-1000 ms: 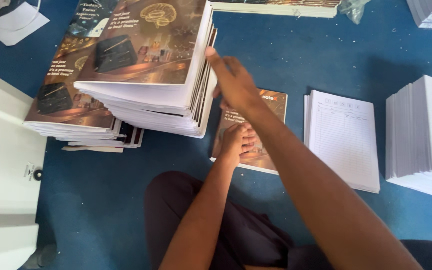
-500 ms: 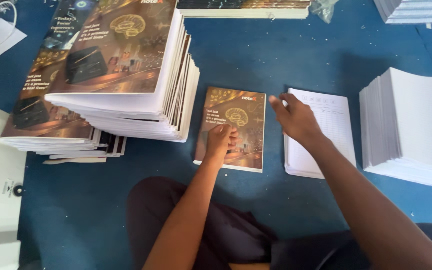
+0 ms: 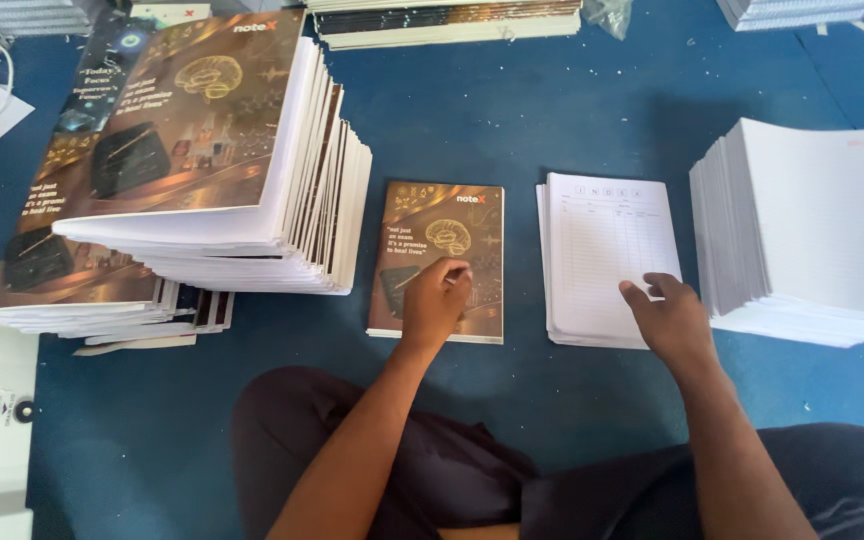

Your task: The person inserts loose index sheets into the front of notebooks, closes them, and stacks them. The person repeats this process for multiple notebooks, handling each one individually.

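You are seated on a blue floor (image 3: 572, 140) with your legs drawn in, looking down at both hands. Your left hand (image 3: 436, 300) rests flat, fingers loosely curled, on a single notebook cover (image 3: 442, 225) lying directly in front of you; it is glossy card, dark brown and gold, with a brain drawing. Your right hand (image 3: 670, 318) lies with fingers spread and pressing on the near corner of a thin stack of white ruled sheets (image 3: 607, 250), matte paper printed with a table grid, just right of the cover and apart from it. It pinches nothing yet, so judged from this, one cover is laid out and no sheet has been lifted onto it. To the left, a tall leaning pile of covered notebooks (image 3: 222, 190) looks finished. To the right stands a thick block of plain white pages (image 3: 812, 230), apparently waiting.
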